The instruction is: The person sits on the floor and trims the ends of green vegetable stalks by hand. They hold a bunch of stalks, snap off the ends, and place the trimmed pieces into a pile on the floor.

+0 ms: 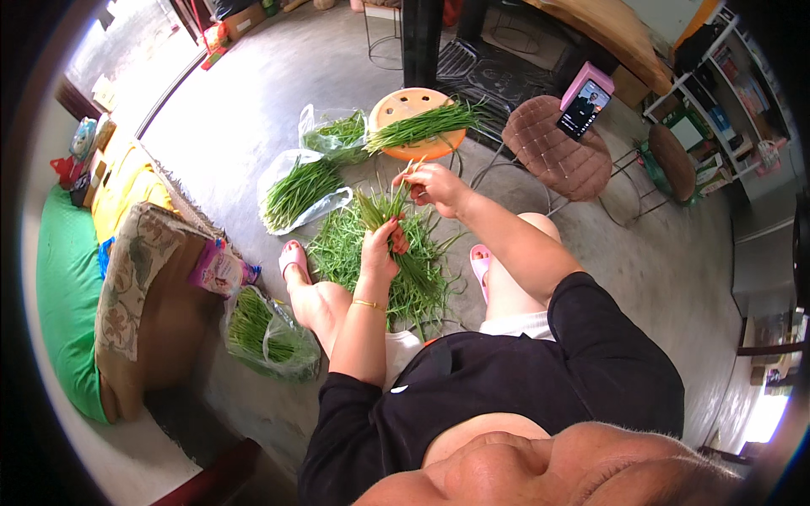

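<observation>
My left hand (381, 246) is closed around a bunch of thin green stalks (372, 209), likely garlic chives. The tips stick up above my fist and the rest hangs below it. To the upper right of that bunch, my right hand (443, 188) pinches a few thin stalks between thumb and fingers. Underneath both hands, a loose heap of green stalks and leaves (338, 250) covers the floor between my feet. Beyond them, a neater bundle of green stalks (436, 125) lies across an orange round stool (397, 106).
Clear plastic bags of green stalks stand on the floor, one (304, 193) left of the heap, another (348, 129) behind it, a third (269, 332) near my left leg. A brown quilted stool (547, 152) and a phone (583, 111) are at right. A cardboard box (171, 310) stands left.
</observation>
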Motion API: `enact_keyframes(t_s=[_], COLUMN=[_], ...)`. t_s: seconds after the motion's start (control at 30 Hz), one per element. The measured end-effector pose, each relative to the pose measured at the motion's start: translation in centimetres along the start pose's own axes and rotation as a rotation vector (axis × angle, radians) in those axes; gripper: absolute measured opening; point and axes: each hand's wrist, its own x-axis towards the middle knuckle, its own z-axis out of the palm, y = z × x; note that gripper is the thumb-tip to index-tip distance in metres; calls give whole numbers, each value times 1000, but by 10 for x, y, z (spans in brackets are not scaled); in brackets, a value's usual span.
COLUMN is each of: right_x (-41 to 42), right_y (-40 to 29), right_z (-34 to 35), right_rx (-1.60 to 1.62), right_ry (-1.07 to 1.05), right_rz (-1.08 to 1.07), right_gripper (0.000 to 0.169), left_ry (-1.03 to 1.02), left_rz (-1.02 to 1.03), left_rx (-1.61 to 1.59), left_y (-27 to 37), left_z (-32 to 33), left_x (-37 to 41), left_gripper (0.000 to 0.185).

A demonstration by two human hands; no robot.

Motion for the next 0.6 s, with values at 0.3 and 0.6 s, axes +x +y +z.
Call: enact_keyframes(t_s=[0.3,0.6], right_x=[22,17], right_y=[15,12], right_z=[-2,-11], right_rx=[51,167], right_ry=[128,193], right_rz=[-129,-128], right_gripper=[10,11], left_ry=[88,76], left_rz=[31,33], left_rx=[112,151], left_y=[10,13], left_z=[13,19], left_x=[3,0], left_gripper=[22,18])
